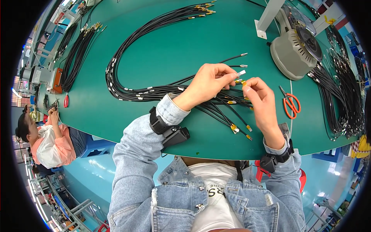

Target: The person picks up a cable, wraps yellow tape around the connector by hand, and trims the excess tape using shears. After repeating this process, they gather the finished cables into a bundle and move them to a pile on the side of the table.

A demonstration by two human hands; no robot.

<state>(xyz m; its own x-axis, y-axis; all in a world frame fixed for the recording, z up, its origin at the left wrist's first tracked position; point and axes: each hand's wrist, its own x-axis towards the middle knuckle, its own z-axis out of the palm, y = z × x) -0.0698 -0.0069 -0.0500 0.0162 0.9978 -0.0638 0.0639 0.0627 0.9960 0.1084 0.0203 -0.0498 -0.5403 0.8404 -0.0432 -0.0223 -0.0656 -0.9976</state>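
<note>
A bundle of black cables [116, 86] with white tags curves over the green table, and many of its ends carry yellow-tipped metal connectors [234, 128]. My left hand [210, 83] is closed over the bundle's right end, thumb and forefinger pinched on a cable end; a small white piece [241, 73] shows at its fingertips. Close beside it, my right hand [262, 101] pinches a small yellow piece [244, 82] between thumb and finger. The fingertips hide how the yellow piece meets the cable.
Orange-handled scissors [291, 105] lie right of my right hand. Behind them stands a round grey machine [290, 56]. More black cables lie at the right [336, 92] and the far left [77, 54]. A red-handled tool [66, 100] and a seated co-worker [54, 141] are at the left.
</note>
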